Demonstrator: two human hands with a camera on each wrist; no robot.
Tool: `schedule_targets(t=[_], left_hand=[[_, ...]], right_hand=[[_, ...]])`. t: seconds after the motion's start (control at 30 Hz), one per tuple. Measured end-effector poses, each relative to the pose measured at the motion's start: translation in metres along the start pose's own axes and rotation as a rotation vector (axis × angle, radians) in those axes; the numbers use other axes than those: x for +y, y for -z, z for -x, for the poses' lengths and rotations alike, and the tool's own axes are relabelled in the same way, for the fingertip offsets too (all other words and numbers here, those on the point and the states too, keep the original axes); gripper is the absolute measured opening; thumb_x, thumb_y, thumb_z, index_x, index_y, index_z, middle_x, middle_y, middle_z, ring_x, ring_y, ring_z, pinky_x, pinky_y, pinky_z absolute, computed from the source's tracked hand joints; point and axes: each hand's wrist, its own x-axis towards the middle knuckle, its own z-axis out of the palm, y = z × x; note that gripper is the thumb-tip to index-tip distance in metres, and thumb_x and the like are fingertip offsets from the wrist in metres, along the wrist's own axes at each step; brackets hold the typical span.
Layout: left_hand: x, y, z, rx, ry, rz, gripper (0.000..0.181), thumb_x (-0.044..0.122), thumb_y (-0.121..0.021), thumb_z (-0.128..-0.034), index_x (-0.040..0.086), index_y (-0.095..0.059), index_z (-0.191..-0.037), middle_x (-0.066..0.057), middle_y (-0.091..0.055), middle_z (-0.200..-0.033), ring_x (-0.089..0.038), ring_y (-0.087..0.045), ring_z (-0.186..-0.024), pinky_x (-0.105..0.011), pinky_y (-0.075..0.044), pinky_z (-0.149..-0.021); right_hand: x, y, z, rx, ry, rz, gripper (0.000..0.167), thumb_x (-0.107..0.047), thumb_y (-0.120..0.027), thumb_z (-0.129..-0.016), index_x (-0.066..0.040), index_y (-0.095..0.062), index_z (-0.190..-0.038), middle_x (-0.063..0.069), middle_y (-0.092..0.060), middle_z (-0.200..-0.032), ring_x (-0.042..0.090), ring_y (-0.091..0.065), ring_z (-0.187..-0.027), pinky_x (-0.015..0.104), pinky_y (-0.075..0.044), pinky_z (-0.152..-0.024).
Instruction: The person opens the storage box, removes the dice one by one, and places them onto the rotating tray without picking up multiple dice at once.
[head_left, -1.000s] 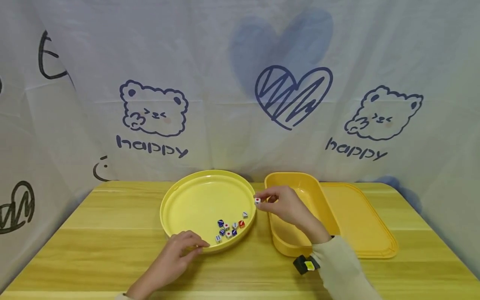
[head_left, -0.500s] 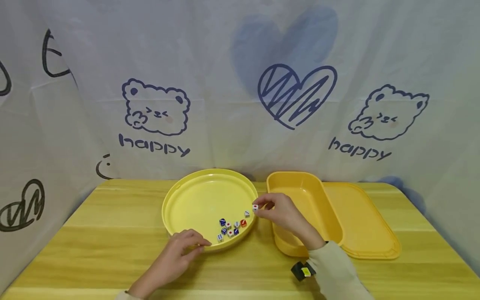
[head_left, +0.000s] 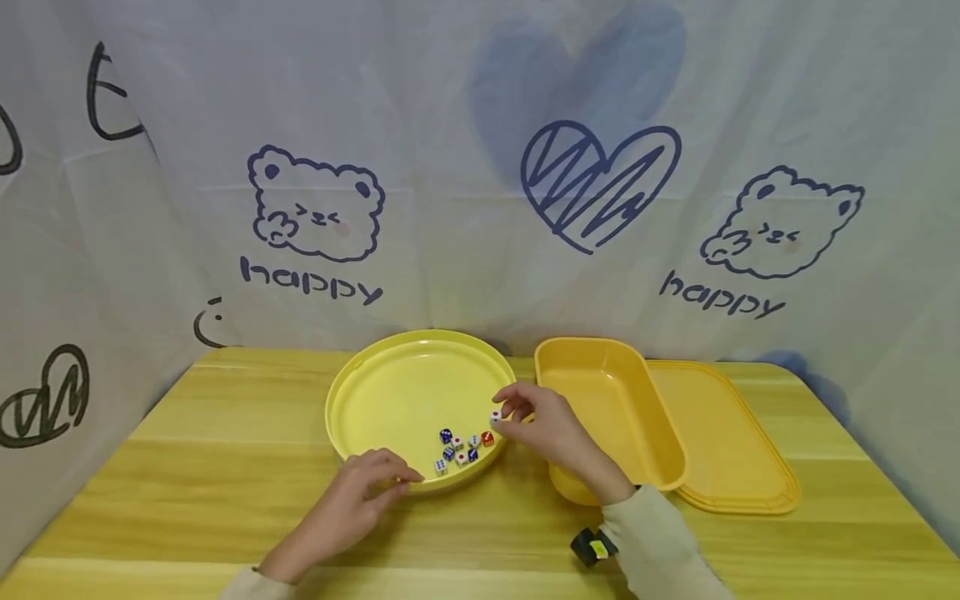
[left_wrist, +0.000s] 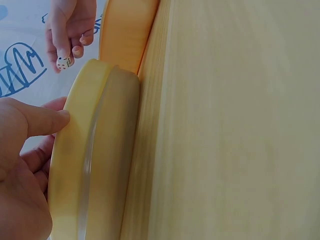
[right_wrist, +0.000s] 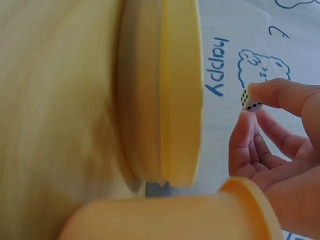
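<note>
A round yellow tray [head_left: 420,400] stands on the table, with several white, blue and red dice [head_left: 461,458] grouped inside its near right part. My left hand [head_left: 367,492] grips the near rim; in the left wrist view its thumb [left_wrist: 47,120] lies on the outer wall and fingers go behind the rim. Over the tray's right edge, my right hand [head_left: 543,425] pinches a white die [right_wrist: 250,101] between thumb and fingertips. That held die [left_wrist: 63,62] also shows in the left wrist view, above the rim and apart from it.
An orange-yellow deep box [head_left: 600,400] stands right of the tray, under my right forearm. Its flat matching lid [head_left: 731,442] lies beside it on the right. A white printed cloth [head_left: 450,208] hangs behind the wooden table [head_left: 187,467].
My right hand has moved left and slightly down from the box side to over the tray's right edge, carrying the white die. The left hand keeps its grip on the rim.
</note>
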Motion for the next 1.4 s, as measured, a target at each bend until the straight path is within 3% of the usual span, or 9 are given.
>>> schedule_targets(t=[0.5,1.23,1.4], left_hand=[[0.002,0.001,-0.002,-0.008,-0.006,0.0,0.026,-0.007,-0.07,-0.08,0.013,-0.073,-0.096,0.008,-0.067,-0.091,-0.009,-0.06,-0.085,-0.034,-0.047,-0.076],[0.002,0.001,0.001,-0.027,0.036,0.023,0.024,-0.005,-0.069,-0.0828,0.014,-0.073,-0.098,0.008,-0.067,-0.092,-0.012,-0.06,-0.085,-0.033,-0.047,-0.076],[0.003,0.001,0.001,-0.031,0.05,0.013,0.024,-0.005,-0.07,-0.0825,0.014,-0.073,-0.097,0.008,-0.067,-0.092,-0.01,-0.059,-0.086,-0.033,-0.048,-0.076]], right_hand=[[-0.006,-0.031,-0.012,-0.047,0.067,0.003,0.011,-0.009,-0.075,-0.081,-0.005,-0.07,-0.09,-0.003,-0.061,-0.078,0.012,-0.054,-0.071,0.025,-0.045,-0.064],[-0.002,-0.035,-0.013,-0.009,0.036,0.04,0.011,-0.009,-0.075,-0.082,-0.005,-0.069,-0.09,-0.001,-0.06,-0.081,0.013,-0.052,-0.071,0.026,-0.045,-0.062],[-0.001,-0.036,-0.012,0.021,0.066,0.053,0.018,-0.008,-0.075,-0.082,-0.001,-0.07,-0.098,0.007,-0.064,-0.091,0.015,-0.054,-0.076,0.027,-0.046,-0.065]])
